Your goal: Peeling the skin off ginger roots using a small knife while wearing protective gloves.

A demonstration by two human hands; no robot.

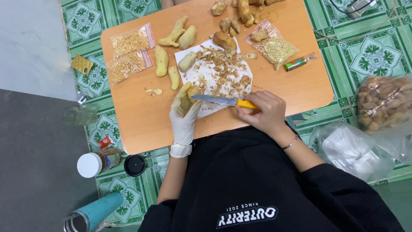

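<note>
Nearest the camera, the right hand (262, 112) has its fingers wrapped tight on the yellow handle of the knife (223, 101), w/ the blade laid on the ginger piece (194, 91), which the gloved left hand (183, 112) pinches at the near edge of the white paper (234, 68). The piece looks small, stiff and prob. slippery where peeled, so best to hold it by its ends. Farther left on the table (141, 116) lie peeled pieces (161, 61) & two bags of bits (128, 53).

Low orange wooden table (141, 116) on green patterned floor mat (377, 47); white paper sheet (206, 75) with peel scraps at centre; peeled ginger pieces (162, 60) left of it; two sealed bags (128, 53) far left; open bag (277, 47) and lighter (299, 62) right.
</note>
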